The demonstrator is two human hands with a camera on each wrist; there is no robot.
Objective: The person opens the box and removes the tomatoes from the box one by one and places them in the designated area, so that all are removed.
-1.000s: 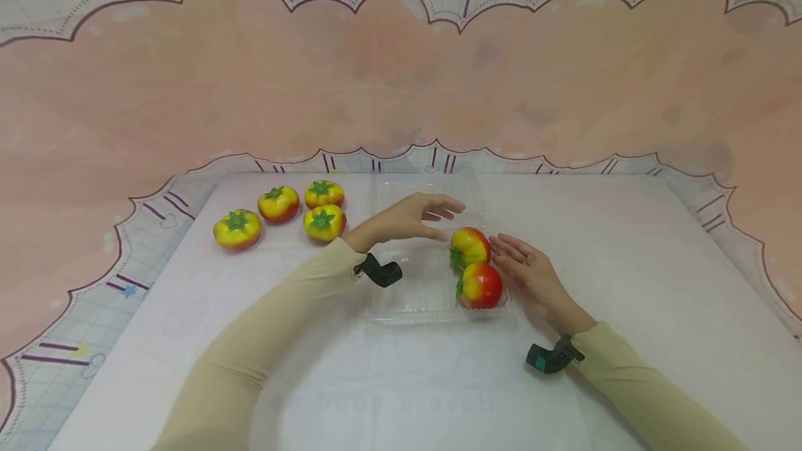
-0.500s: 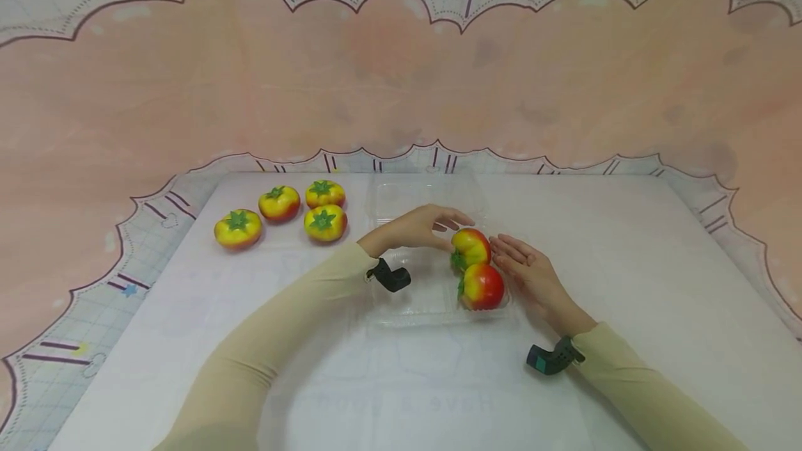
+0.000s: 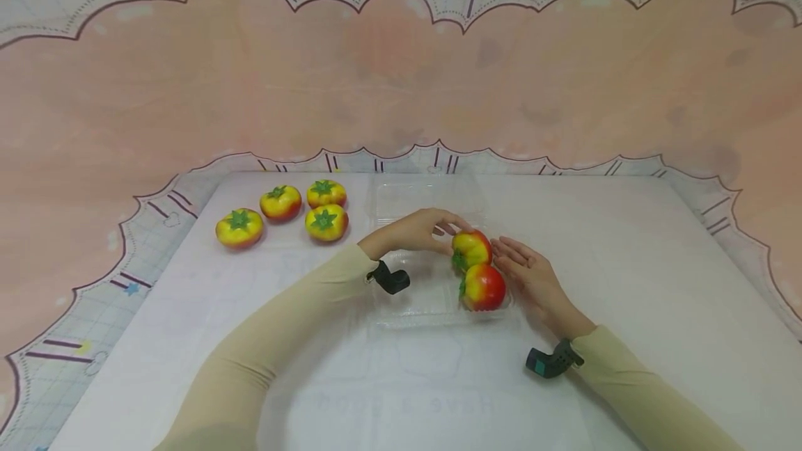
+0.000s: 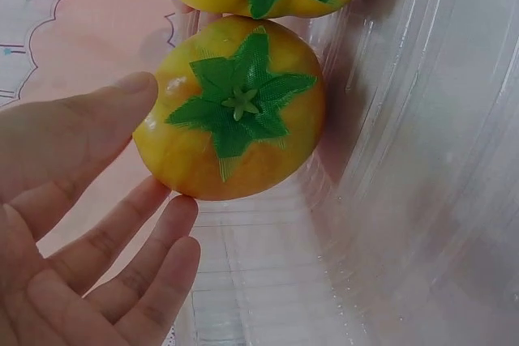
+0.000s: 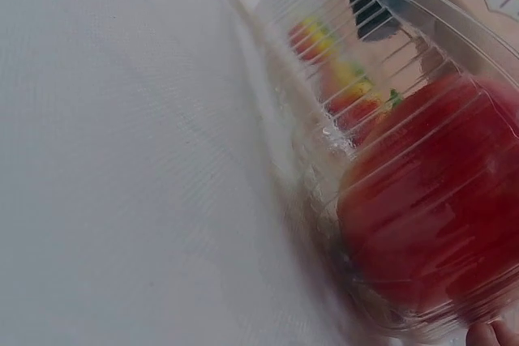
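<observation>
Item one: far fruit (image 3: 473, 250), yellow and red with a green leafy cap, lay on its side along the right wall of a clear plastic container (image 3: 416, 301), its cap turned toward the left. 
Item two: near fruit (image 3: 485, 287), of the same kind, lay on its side just in front of it, the two touching; its outward face was red.
Left hand (image 3: 416, 232): reached over the container to the far fruit, thumb tip and a fingertip at its edge, fingers apart and gently bent.
Right hand (image 3: 532, 280): outside the container by its right wall, fingers together and nearly straight; the contact was poorly seen, but they appeared to rest against the plastic.
Clear lid (image 3: 410, 190): laid out flat behind the container.
Four further fruits stood on the table to the left, caps upward: an outermost fruit (image 3: 239, 228), a second fruit (image 3: 280, 203) behind it to the right, then a rear fruit (image 3: 326, 193) with a front fruit (image 3: 326, 223) close before it.
Wrist fittings: a black device (image 3: 390, 278) on the left, another black device (image 3: 554, 359) on the right. Sleeves: beige.
Table (image 3: 626, 263): white, with faint lettering toward the near edge.
Backdrop (image 3: 401, 89): peach cloth, scalloped pale borders.
</observation>
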